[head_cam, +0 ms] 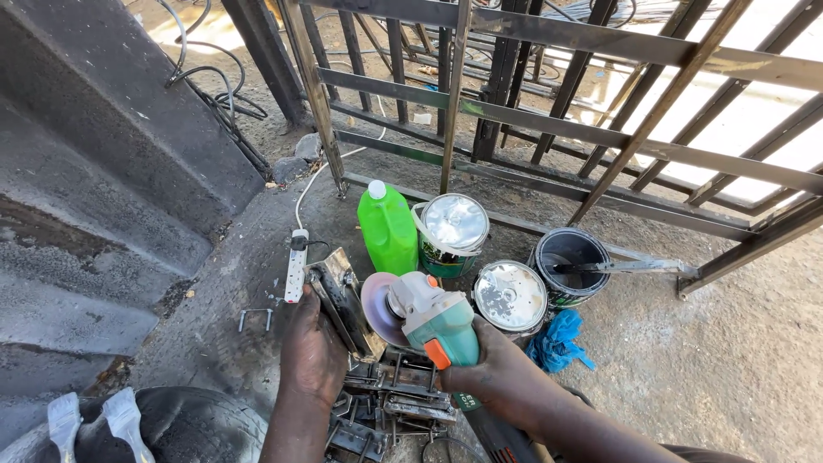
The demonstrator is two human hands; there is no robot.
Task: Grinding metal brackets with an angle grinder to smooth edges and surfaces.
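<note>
teal angle grinder clamped in right hand, its pinkish disc just beside a flat metal piece that left hand grips upright over a heap of metal brackets. green jug, two lidded paint tins, an open tin and blue rag sit near on the ground; white power strip lies left of the piece.

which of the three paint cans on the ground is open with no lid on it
The dark can farthest right, beside the blue rag: its lid is off and a metal strip lies across its open mouth. The other two cans have shiny lids.
</note>
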